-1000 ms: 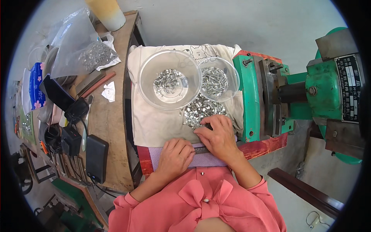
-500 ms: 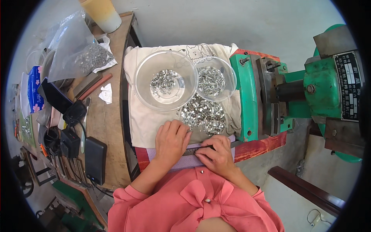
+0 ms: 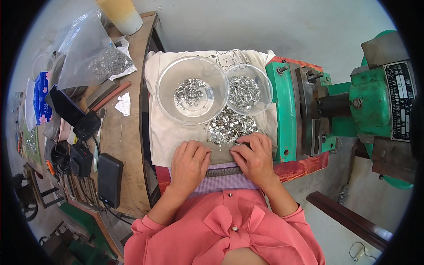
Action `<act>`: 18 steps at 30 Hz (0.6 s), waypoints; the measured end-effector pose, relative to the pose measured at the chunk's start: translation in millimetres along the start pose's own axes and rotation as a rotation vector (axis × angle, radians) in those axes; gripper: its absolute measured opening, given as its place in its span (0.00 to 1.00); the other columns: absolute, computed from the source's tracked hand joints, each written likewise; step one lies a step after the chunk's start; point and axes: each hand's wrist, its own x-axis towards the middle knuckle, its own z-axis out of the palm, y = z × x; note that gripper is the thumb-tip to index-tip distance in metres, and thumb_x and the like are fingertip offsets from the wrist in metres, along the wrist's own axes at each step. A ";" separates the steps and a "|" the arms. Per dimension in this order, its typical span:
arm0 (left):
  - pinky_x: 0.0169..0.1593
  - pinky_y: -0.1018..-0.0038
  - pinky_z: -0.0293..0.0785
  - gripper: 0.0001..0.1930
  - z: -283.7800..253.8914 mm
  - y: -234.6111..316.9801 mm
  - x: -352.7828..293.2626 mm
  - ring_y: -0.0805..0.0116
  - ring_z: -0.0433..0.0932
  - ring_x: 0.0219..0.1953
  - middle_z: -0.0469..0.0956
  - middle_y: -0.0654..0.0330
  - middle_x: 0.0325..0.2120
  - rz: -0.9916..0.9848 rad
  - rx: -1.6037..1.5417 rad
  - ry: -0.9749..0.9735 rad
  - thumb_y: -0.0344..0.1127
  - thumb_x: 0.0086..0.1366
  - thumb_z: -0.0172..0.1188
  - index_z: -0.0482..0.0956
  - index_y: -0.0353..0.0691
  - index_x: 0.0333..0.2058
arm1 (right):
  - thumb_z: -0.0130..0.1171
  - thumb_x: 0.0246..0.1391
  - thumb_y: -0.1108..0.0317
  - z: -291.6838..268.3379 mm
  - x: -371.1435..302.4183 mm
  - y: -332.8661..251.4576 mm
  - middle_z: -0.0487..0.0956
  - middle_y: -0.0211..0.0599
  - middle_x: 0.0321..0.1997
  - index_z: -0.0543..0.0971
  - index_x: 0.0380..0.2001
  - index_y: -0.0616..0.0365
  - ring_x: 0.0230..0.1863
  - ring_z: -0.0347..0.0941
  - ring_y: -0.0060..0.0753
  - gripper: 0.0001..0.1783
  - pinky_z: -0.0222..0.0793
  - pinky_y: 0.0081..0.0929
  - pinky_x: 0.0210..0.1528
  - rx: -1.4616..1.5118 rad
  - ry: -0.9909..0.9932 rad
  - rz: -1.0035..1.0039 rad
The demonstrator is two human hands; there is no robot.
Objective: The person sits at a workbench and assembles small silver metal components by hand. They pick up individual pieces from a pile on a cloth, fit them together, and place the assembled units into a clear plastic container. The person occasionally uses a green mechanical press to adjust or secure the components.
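Note:
A pile of small shiny metal pieces [image 3: 232,126] lies on a pale cloth [image 3: 170,139]. My right hand [image 3: 257,160] is at its near right edge, fingers bent toward the thumb in a loose pinch; whatever they hold is too small to make out. My left hand [image 3: 187,162] rests left of the pile, fingers curled with the thumb close against them; what is in them is hidden. Between and below my hands lies a dark, notched metal strip [image 3: 223,172] on a purple checked cloth [image 3: 218,183]. Neither hand touches the strip.
Behind the pile stand a large clear tub [image 3: 164,110] and a smaller clear tub [image 3: 268,88], both holding small metal parts. A green press [image 3: 282,119] rises at the right. A wooden table [image 3: 128,150] at the left bears a black power bank [image 3: 110,180], cables and a plastic bag [image 3: 84,66].
My right hand has moved up from the metal strip to the pile's edge. My left hand has shifted slightly down and left. The strip is now uncovered between them.

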 end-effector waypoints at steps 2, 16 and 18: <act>0.39 0.63 0.69 0.10 -0.7 0.5 -0.5 0.56 0.73 0.35 0.76 0.59 0.33 -0.006 -0.001 0.010 0.27 0.52 0.69 0.81 0.40 0.33 | 0.73 0.41 0.71 -1.9 -1.1 -1.4 0.79 0.27 0.42 0.84 0.29 0.49 0.49 0.71 0.42 0.10 0.63 0.39 0.52 0.019 -0.014 0.022; 0.41 0.62 0.69 0.11 1.4 1.1 2.4 0.54 0.74 0.37 0.76 0.57 0.35 -0.014 -0.037 -0.015 0.24 0.52 0.67 0.80 0.39 0.36 | 0.73 0.42 0.68 -10.1 -34.6 -15.2 0.79 0.27 0.41 0.85 0.31 0.49 0.48 0.71 0.41 0.10 0.63 0.39 0.51 0.146 -0.043 0.036; 0.42 0.61 0.70 0.12 -0.4 0.1 -0.9 0.53 0.74 0.38 0.76 0.55 0.36 -0.037 -0.067 0.000 0.22 0.52 0.66 0.80 0.38 0.37 | 0.73 0.43 0.68 -7.4 -24.4 -14.0 0.78 0.28 0.41 0.85 0.32 0.50 0.48 0.71 0.41 0.10 0.63 0.39 0.51 0.131 -0.015 0.035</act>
